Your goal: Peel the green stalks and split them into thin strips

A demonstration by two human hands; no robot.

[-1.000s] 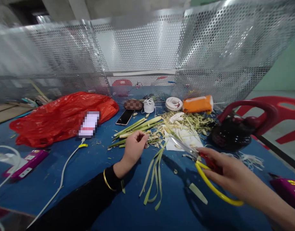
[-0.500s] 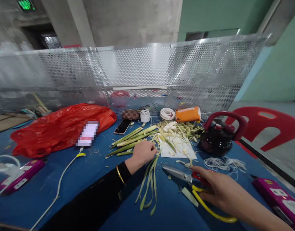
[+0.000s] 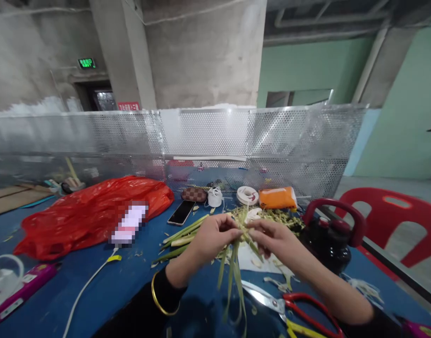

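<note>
Long pale-green leaf strips (image 3: 235, 272) hang down from between my hands, over the blue table. My left hand (image 3: 218, 234) pinches them near their top end. Thumb and fingers of my right hand (image 3: 271, 234) close on the same bundle from the other side. Below my right forearm lie scissors (image 3: 276, 304) with one red and one yellow handle, blades pointing left. Behind my left hand is a pile of green stalks (image 3: 182, 239). A white paper sheet (image 3: 250, 260) with plant scraps is partly hidden under my right hand.
A red plastic bag (image 3: 88, 213) and a phone with a blurred screen (image 3: 129, 223) lie left. Farther back are a dark phone (image 3: 181, 212), a ribbon roll (image 3: 247, 195) and an orange packet (image 3: 277, 198). A black jug (image 3: 326, 244) stands right, near a red chair (image 3: 377, 211).
My right hand has let go of the scissors, which now lie on the table, and has joined my left hand at the strips. The strips are lifted. The view has tilted up.
</note>
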